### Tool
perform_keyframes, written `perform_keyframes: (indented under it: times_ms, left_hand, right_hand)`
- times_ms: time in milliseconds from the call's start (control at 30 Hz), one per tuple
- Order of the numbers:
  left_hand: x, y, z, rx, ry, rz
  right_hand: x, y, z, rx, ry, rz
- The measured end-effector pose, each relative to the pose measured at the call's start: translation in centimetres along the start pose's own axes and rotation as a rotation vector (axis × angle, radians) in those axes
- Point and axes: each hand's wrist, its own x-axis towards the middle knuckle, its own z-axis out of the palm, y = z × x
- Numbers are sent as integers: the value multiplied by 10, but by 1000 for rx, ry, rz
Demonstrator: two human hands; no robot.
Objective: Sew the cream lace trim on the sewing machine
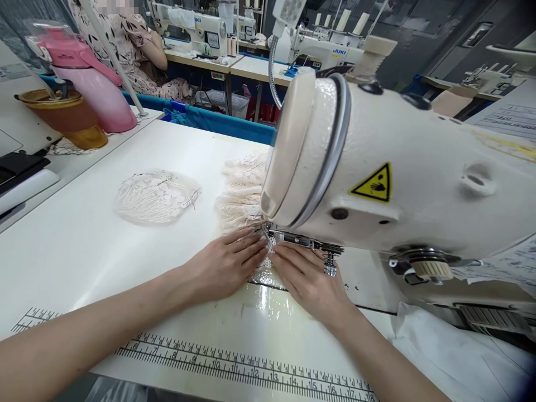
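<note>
Cream ruffled lace fabric (240, 195) lies on the white table, passing under the head of a sewing machine (301, 145). My left hand (228, 259) rests flat on its near edge, fingers stretched toward the needle area. On the other side of the lace strip, my right hand (312, 273) lies with extended fingers, partly under the machine's metal thread tensioner (330, 262). Both hands press the lace down from above. The needle and presser foot are mostly hidden by the machine head and fingers. A separate sheer lace piece (157, 196) lies to the left.
A printed ruler (251, 371) runs along the front table edge. At the left stand a pink bottle (90, 84) and an amber cup (71, 120). White cloth (452, 352) lies at right. Beyond a blue fabric trough (226, 125), a person (134, 50) sits near other sewing machines (196, 30).
</note>
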Motion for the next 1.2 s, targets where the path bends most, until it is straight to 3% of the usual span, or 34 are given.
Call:
perform_keyframes:
  times_ms: [533,1200]
  left_hand:
    - [-2,-22,-8,-68,-114,42]
    - [3,3,-5,99,-22,-71]
  right_hand:
    - [4,-13,3,16,-101,3]
    - [-3,-12,3,-2,-91,23]
